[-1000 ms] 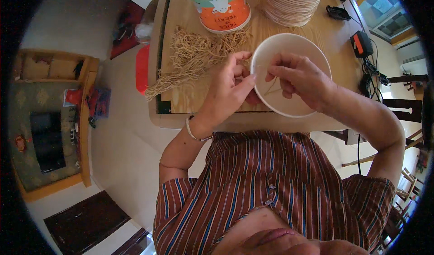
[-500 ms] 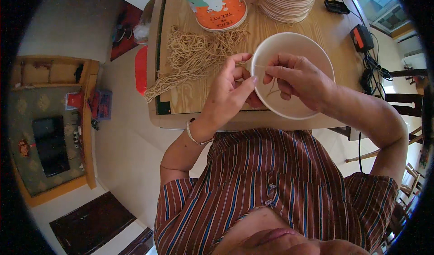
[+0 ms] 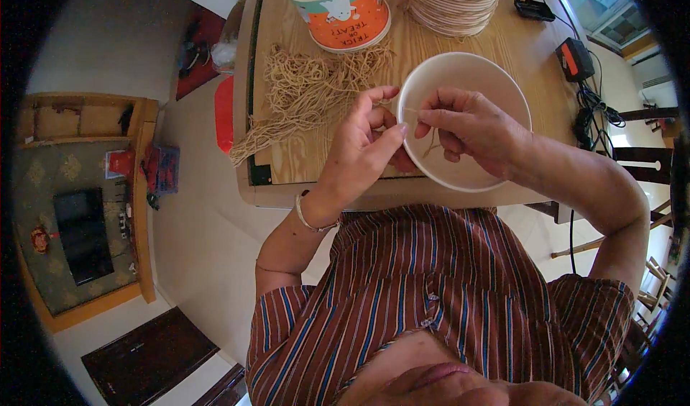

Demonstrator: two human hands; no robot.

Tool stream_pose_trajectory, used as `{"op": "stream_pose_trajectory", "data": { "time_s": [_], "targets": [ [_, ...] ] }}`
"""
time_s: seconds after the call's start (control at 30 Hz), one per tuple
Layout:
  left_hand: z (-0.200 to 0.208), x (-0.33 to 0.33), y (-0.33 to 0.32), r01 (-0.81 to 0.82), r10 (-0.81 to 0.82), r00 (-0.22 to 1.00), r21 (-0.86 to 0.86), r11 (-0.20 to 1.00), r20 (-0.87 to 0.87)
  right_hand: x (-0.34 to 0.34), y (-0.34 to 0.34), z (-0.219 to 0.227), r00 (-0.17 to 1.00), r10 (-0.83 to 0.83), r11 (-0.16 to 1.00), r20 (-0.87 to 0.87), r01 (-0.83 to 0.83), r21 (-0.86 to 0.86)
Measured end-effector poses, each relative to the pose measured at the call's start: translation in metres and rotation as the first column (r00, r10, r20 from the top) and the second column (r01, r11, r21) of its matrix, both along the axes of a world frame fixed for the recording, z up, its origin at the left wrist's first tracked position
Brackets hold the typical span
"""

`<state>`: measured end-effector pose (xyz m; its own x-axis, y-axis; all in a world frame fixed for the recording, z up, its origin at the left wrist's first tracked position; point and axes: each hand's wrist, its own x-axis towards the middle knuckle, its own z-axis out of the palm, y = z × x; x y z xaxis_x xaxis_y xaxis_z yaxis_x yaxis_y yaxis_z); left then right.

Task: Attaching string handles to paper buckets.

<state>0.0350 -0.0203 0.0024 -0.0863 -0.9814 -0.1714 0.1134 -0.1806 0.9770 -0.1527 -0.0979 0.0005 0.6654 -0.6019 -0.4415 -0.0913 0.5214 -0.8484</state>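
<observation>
My left hand (image 3: 363, 143) and my right hand (image 3: 467, 129) meet over the white bowl (image 3: 496, 82) at the near edge of the worktop (image 3: 431, 46), each pinching an end of a thin tan string (image 3: 431, 143) that hangs into the bowl. A loose pile of the same string (image 3: 309, 89) lies just left of the bowl, with an orange tub (image 3: 345, 10) and a stack of woven mats (image 3: 456, 0) behind

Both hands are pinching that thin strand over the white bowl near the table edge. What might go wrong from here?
1. The white bowl sits at the table edge nearest the person; a nudge from the right hand might tip it off.
2. The thin strand between left hand and right hand could snap or slip.
3. The tangled fibre pile trails over the table's side and may slide off.
</observation>
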Motion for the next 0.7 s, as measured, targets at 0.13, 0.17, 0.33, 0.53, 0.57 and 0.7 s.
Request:
{"op": "stream_pose_trajectory", "data": {
  "time_s": [0.13,0.17,0.33,0.53,0.57,0.7],
  "targets": [
    [0.0025,-0.0021,0.0001,-0.006,0.007,1.000,0.012,1.000,-0.022,0.0004,-0.0005,-0.0006,1.000,-0.015,1.000,0.006,0.015,-0.022],
    [0.0020,-0.0019,0.0001,-0.007,0.007,1.000,0.013,1.000,-0.022,0.0004,-0.0005,-0.0011,1.000,-0.015,1.000,0.006,0.015,-0.022],
    [-0.0016,0.0006,0.0003,0.004,-0.004,1.000,-0.001,1.000,-0.006,0.0013,-0.0006,0.0004,1.000,-0.025,1.000,-0.010,0.025,-0.003],
    [0.0002,-0.0013,0.0000,-0.005,0.005,1.000,0.010,1.000,-0.019,-0.0005,-0.0001,0.0000,0.999,-0.049,0.999,0.005,0.049,0.013],
    [0.0003,-0.0014,-0.0001,-0.004,0.005,1.000,0.010,1.000,-0.019,-0.0009,-0.0001,-0.0008,0.999,-0.049,0.999,0.005,0.049,0.014],
    [-0.0002,-0.0012,-0.0006,0.002,-0.001,1.000,0.011,1.000,-0.020,-0.0008,0.0001,-0.0020,0.999,-0.034,0.999,0.027,0.034,0.005]
  ]
}}
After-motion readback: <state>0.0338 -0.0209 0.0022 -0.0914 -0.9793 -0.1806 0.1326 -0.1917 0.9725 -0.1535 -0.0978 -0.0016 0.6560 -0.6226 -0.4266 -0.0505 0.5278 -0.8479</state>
